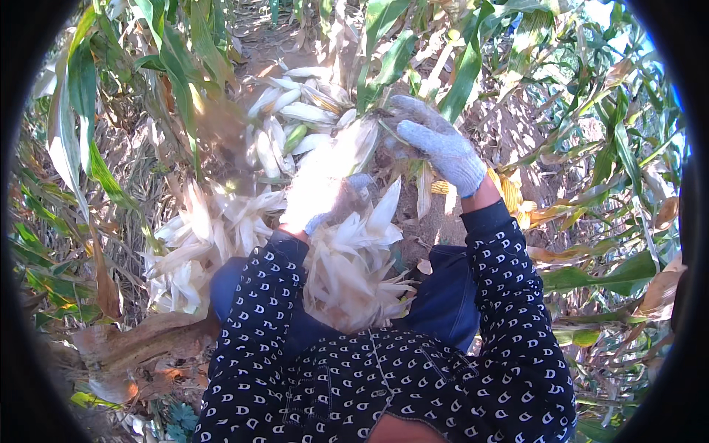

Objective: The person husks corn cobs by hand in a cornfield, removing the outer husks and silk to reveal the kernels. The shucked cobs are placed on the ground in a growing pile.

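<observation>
My left hand (332, 202), in a pale knit glove, is wrapped around the lower part of an ear of corn in its husk (360, 141). Strong sunlight washes out much of that hand and the husk. At the ear's dark, silky tip is my right hand (443, 144), gloved too. Its fingers are partly blurred around the tip, so whether they grip it cannot be told. Beyond the left hand lies a pile of unhusked ears (307, 113). Bare yellow ears of corn (512, 194) lie beside my right wrist, partly hidden by it.
Loose pale husks (354, 277) are heaped between my knees, with another husk heap (191, 249) to the left. Standing corn plants with green leaves (83, 83) crowd both sides. Dry leaves (149, 343) cover soil at lower left. Bare soil (437, 221) shows near my right knee.
</observation>
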Demonstrator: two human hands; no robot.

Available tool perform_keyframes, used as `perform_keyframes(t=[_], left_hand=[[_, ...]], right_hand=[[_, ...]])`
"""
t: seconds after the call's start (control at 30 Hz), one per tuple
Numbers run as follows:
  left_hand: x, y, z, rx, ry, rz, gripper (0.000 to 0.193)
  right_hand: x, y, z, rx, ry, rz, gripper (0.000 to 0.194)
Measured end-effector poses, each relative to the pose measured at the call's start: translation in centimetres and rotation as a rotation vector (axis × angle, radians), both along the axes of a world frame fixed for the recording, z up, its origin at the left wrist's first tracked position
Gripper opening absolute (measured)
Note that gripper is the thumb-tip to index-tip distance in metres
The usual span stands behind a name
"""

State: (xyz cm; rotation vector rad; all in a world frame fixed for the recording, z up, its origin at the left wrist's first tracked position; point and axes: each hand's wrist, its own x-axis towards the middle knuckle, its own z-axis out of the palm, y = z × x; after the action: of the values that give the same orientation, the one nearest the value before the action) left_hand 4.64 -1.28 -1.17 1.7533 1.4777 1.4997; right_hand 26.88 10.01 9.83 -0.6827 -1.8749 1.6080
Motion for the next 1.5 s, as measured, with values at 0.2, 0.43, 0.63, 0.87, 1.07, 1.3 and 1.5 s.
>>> perform_keyframes(t=[0.2, 0.43, 0.63, 0.87, 1.07, 1.3, 1.5], left_hand=[[1.0, -0.8, -1.9, -0.008, -0.269, -0.034, 0.037], [-0.9, 0.6, -4.3, 0.172, 0.686, 0.314, 0.038], [-3.7, 3.2, -4.9, 0.084, -0.416, 0.129, 0.043], [-2.7, 2.9, -3.7, 0.017, -0.766, -0.001, 0.042], [-2.7, 3.2, -6.4, 0.015, -0.498, 0.07, 0.041], [-4.9, 2.1, -9.2, -0.134, 0.278, 0.132, 0.041], [-3.1, 2.8, -8.0, 0.047, -0.214, 0.146, 0.036]], right_hand=[[-0.6, -5.2, -6.9, -0.091, -0.23, 0.072, 0.069], [-1.9, -6.9, -11.8, -0.457, -0.028, 0.193, 0.075], [-2.0, -6.9, -12.1, -0.392, -0.096, 0.277, 0.076], [-0.7, -7.8, -12.7, -0.841, 0.197, 0.224, 0.074], [-0.7, -8.7, -13.2, -0.777, 0.145, 0.224, 0.076], [-2.7, -8.1, -14.5, -0.046, -0.058, 0.052, 0.085], [-2.7, -8.7, -14.1, -0.178, 0.04, 0.022, 0.093]])
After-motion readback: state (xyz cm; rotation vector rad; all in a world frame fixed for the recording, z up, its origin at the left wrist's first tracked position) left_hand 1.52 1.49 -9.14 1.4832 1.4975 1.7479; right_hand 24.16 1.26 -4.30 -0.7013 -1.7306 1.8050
